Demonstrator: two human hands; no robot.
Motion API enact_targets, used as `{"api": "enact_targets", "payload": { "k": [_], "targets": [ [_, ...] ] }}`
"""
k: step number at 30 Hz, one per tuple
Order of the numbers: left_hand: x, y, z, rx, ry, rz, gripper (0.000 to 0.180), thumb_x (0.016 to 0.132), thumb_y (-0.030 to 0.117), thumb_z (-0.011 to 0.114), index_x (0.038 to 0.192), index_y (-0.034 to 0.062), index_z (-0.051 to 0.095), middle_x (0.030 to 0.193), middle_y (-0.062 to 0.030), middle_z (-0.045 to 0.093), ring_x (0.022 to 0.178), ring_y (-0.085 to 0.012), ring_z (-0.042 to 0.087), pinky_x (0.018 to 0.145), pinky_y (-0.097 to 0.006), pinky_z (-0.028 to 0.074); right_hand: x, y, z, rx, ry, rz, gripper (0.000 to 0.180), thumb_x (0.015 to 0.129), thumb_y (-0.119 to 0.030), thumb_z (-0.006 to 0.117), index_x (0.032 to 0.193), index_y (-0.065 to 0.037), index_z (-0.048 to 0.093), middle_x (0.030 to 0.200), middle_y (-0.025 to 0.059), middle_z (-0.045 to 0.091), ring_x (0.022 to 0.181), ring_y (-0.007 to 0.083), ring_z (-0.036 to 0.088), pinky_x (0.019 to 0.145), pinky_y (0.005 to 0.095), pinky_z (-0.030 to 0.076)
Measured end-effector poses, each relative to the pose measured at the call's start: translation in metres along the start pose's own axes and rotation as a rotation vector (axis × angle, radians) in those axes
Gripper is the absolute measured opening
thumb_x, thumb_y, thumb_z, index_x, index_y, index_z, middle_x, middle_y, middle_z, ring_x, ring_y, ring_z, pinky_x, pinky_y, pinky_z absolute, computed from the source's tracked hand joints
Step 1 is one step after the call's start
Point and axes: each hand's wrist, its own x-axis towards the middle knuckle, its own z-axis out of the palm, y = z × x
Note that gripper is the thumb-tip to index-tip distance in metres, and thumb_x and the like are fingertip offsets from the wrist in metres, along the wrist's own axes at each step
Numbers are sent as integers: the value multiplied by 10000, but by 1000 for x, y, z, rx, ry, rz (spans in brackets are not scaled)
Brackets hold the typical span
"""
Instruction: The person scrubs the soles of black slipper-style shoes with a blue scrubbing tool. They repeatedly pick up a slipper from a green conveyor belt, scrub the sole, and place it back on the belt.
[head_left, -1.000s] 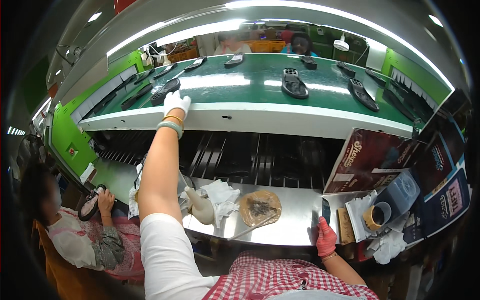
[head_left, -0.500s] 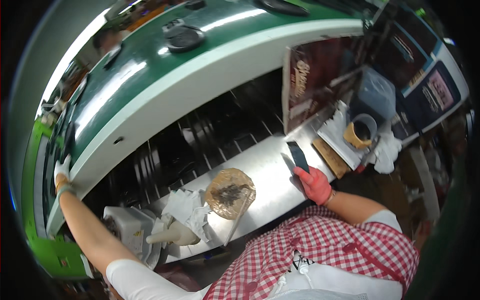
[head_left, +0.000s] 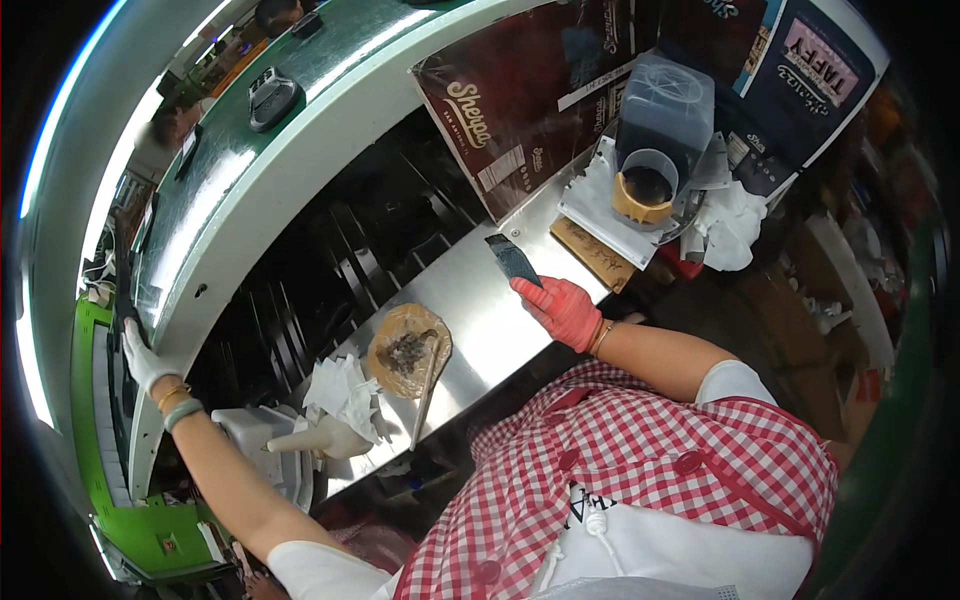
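1. One head view, looking down over a red-checked apron at a steel worktop (head_left: pixel 500 300) set below a curved green conveyor (head_left: pixel 300 120).
2. Right hand (head_left: pixel 562 308), in a red glove, is closed around the handle of a flat-bladed scraper (head_left: pixel 512 258); the blade points up and away, just above the worktop.
3. Left hand (head_left: pixel 143 357), in a white glove, is stretched far out to the left, fingers curled loosely over the conveyor's edge; whether it grips anything there cannot be told.
4. Between the arms, a round brown pad (head_left: pixel 408 350) with dark residue lies on the worktop, beside crumpled white paper (head_left: pixel 345 395) and a pale squeeze bottle (head_left: pixel 320 438) lying on its side.
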Motion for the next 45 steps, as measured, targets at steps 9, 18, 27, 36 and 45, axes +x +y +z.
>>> {"api": "enact_targets", "payload": {
  "k": [9,18,27,36,45],
  "targets": [
    [-353,155,72,-339,-173,244,550,741,135,562,1265,-11,484,1185,-133,492,1074,-251,517,942,-361,408,-12,-1,-100,102,86,-67,450,786,-88,620,1226,-136,536,879,126,627,674,274,597,604,353,485],
    [-464,154,141,-952,-633,-915,668,852,115,582,1421,75,235,1314,-159,399,1191,-278,440,1000,-373,369,-11,9,-167,133,186,76,306,852,-147,604,1154,-100,606,1146,142,597,965,297,610,811,323,497],
    [-454,149,184,-1469,-1070,-1210,605,948,458,311,1337,-2,361,1308,-233,440,1208,-337,448,1005,-480,370,0,-25,-140,1036,171,589,273,864,-74,609,1132,-24,593,1004,87,642,907,129,612,785,246,479],
    [-450,192,188,-1678,-798,-1184,515,924,235,465,1398,122,297,1322,-172,439,1130,-355,512,933,-437,461,9,-37,-94,235,280,56,344,791,-14,658,1128,-22,584,865,100,619,735,204,601,671,296,486],
    [-441,210,176,-1701,-675,-993,604,913,158,476,1451,170,202,1431,-52,326,1283,-194,369,1053,-337,327,10,-55,-72,106,-32,-108,345,792,-3,618,1136,-23,590,1075,164,616,991,299,601,839,345,490]
  ]
}}
